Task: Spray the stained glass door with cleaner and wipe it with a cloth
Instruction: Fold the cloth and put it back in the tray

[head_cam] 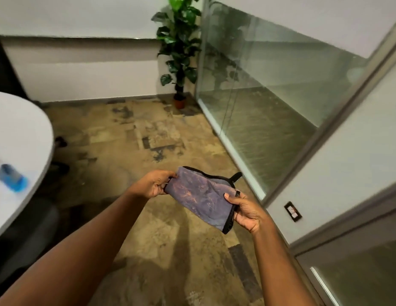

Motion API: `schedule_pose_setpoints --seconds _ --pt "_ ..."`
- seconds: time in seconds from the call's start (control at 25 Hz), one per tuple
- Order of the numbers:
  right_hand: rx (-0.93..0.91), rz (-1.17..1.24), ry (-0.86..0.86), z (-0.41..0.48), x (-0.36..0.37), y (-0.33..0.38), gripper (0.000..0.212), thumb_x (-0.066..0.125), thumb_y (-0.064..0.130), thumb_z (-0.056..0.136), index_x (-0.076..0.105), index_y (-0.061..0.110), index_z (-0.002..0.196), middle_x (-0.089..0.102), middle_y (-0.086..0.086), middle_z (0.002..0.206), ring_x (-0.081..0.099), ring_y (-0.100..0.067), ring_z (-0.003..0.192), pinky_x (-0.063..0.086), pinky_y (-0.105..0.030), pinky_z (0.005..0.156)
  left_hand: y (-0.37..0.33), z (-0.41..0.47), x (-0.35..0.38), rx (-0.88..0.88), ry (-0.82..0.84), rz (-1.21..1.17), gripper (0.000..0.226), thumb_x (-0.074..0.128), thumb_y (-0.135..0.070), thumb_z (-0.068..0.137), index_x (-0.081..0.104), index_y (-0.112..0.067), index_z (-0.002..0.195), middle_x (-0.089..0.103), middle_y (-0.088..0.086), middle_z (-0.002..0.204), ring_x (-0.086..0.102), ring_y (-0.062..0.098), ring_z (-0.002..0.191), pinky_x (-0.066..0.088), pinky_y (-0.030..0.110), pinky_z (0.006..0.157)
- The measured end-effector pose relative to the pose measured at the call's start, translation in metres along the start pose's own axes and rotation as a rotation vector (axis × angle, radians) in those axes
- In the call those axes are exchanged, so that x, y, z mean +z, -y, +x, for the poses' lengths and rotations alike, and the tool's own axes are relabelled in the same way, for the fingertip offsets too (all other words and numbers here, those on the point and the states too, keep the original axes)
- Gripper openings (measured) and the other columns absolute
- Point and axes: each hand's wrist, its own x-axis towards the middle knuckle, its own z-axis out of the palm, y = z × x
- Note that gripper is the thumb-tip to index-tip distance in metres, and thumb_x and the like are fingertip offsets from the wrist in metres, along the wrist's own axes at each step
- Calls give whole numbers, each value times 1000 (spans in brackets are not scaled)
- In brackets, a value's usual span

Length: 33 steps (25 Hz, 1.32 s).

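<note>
A grey-purple cloth [202, 196] with a black hem is stretched between both hands over the floor. My left hand [154, 183] pinches its left edge and my right hand [245, 209] grips its lower right corner. The glass wall [270, 85] runs along the right, with streaks on its pane, about an arm's length beyond the cloth. A blue bottle of cleaner [12, 177] lies blurred on the white table [27, 133] at the far left, away from both hands.
A potted plant [179, 51] stands in the far corner beside the glass. A frosted panel [347, 164] with a metal frame and a dark wall socket [292, 211] is close on the right. Patterned brown carpet [130, 146] covers the floor.
</note>
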Motion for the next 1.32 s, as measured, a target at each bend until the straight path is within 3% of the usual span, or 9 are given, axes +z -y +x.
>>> schedule_pose_setpoints --seconds 0.12,0.2,0.32,0.48,0.68,0.92,1.08,1.2,1.32 --pt "49 -120 71 26 28 -11 20 52 -8 91 66 2 101 75 -14 94 72 -23 86 61 -34 71 22 -2 -33 72 -220 60 23 61 -1 83 54 -7 62 54 6 49 54 12 36 41 16 33" --pt "78 -229 95 39 43 -20 22 50 -7 93 61 -3 112 68 -21 110 67 -31 103 56 -42 90 40 -4 -48 89 -322 79 11 63 -1 79 59 -4 70 56 11 65 57 20 55 45 24 42" --pt "113 -352 97 57 61 -37 33 51 -7 93 52 -10 126 57 -29 127 54 -41 121 41 -52 107 68 -8 -67 103 -441 103 9 64 -5 81 70 2 84 62 13 70 57 19 57 49 26 48" --pt "111 -555 84 65 89 -62 26 56 -3 93 60 -4 119 63 -26 121 60 -39 114 47 -54 100 93 -14 -92 130 -591 141 10 68 -11 82 75 -6 79 69 11 74 64 23 66 57 38 67" --pt "115 -780 188 83 145 -94 16 62 8 92 65 6 108 70 -17 105 66 -30 97 51 -36 68 109 -27 -150 121 -691 113 20 68 -20 81 78 -6 90 75 16 88 69 30 85 56 40 78" --pt "124 -843 273 114 264 -146 12 63 5 91 65 5 102 71 -18 104 67 -32 99 55 -37 70 117 -34 -279 91 -743 71 17 69 -23 81 78 -10 88 74 10 88 68 22 85 58 40 84" --pt "71 -918 289 127 355 -186 8 64 2 89 63 -3 95 68 -21 100 65 -27 91 51 -34 69 112 -38 -375 83 -771 63 10 68 -21 82 75 -14 85 72 8 85 66 13 72 56 28 62" --pt "-3 -931 314 132 414 -212 16 65 2 88 70 16 84 71 -7 88 66 -19 84 54 -33 67 106 -42 -435 90 -824 66 18 69 -20 80 75 -7 91 73 11 86 68 21 74 59 32 67" --pt "-82 -1013 345 138 462 -235 23 68 3 86 71 12 108 73 -8 100 67 -23 97 57 -43 85 107 -43 -485 96 -870 12 18 69 -13 75 76 -4 88 74 14 86 69 25 78 60 39 75"
